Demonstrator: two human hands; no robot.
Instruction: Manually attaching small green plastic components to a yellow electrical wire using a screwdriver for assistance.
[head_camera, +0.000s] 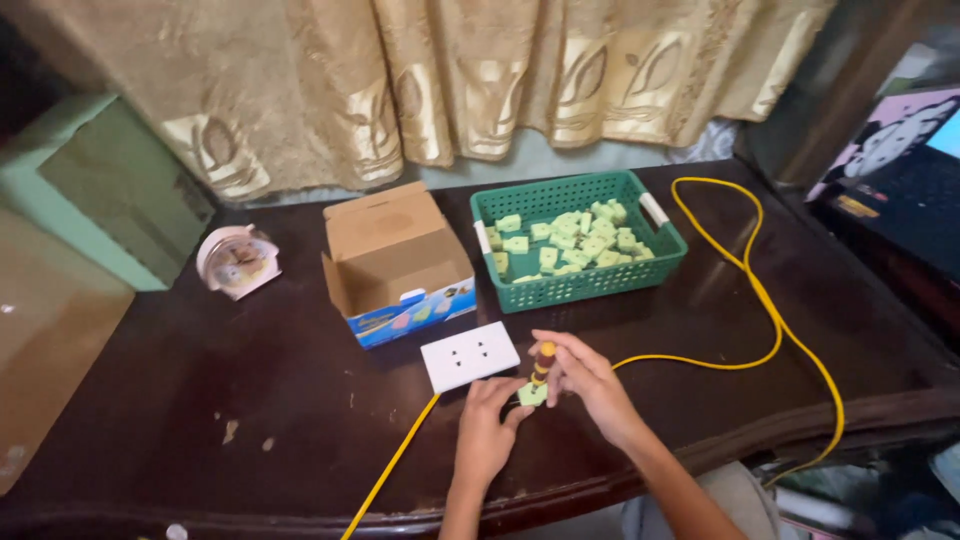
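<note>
My left hand (488, 425) pinches a small pale green part (531, 394) against the dark wooden table (250, 400). A short screwdriver with an orange and black handle (542, 362) stands upright on that part, and my right hand (588, 380) grips it. Just left of the hands lies a white socket plate (469, 355). A green plastic basket (578, 240) behind it holds several more pale green parts.
An open cardboard box (397, 262) stands left of the basket. A small pink clock (237, 260) sits at the far left. A yellow cable (760, 300) loops across the table's right side and runs off the front edge. Curtains hang behind.
</note>
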